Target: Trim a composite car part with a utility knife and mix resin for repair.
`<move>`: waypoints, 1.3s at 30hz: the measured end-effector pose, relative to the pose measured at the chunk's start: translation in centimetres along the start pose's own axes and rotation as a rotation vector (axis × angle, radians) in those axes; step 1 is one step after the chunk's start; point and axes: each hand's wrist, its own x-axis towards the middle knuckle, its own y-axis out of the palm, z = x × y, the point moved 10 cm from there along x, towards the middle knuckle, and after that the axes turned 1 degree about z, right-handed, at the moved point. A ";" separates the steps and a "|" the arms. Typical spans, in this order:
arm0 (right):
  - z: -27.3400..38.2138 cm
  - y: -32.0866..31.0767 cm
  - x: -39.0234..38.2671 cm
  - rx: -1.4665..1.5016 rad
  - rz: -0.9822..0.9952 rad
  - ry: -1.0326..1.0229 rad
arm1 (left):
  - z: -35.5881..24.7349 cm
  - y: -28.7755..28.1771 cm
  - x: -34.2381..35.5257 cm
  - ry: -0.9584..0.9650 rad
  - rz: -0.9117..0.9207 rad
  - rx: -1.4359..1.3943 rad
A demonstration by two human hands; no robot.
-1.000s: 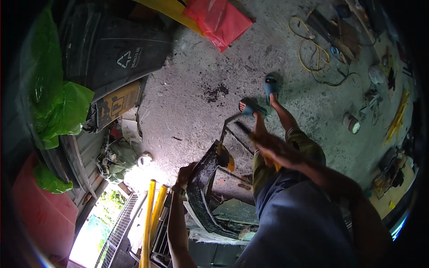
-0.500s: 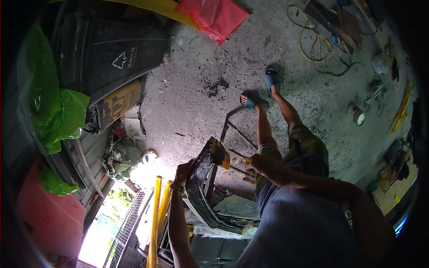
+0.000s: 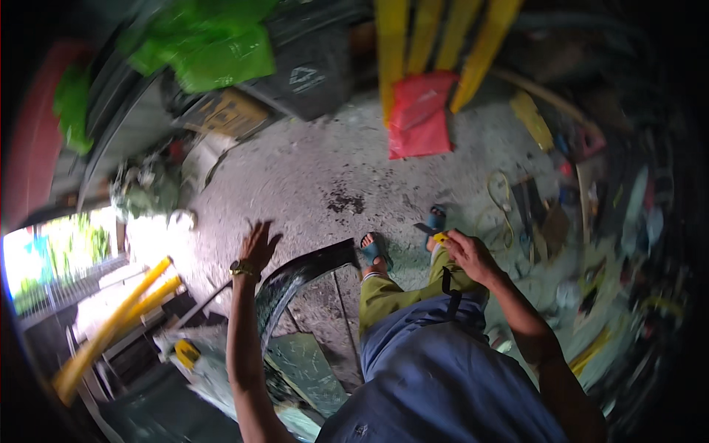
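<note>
here, the curved black piece point(image 3: 304, 264) lies between left hand point(image 3: 255, 249), spread, and right hand point(image 3: 470, 255), gripping a yellow-handled blade point(image 3: 441, 237).

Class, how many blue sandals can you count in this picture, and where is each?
2: one sandal on the left foot, appearing beside the dark curved panel; another sandal on the right foot, farther forward. Others may be hidden.

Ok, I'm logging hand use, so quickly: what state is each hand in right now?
Left hand: open, nothing visibly held.
Right hand: closed, holding a yellow-handled tool.
</note>
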 end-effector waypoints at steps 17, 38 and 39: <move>9.5 4.1 12.7 -0.376 0.852 -0.831 | -20.0 10.1 -18.3 -0.793 -1.270 -1.324; 13.3 9.4 12.8 -0.467 0.643 -1.993 | -20.5 14.7 -13.9 0.171 -1.734 -0.909; 12.9 9.1 12.9 -0.460 0.606 -2.030 | -20.6 14.8 -13.5 0.207 -1.739 -0.871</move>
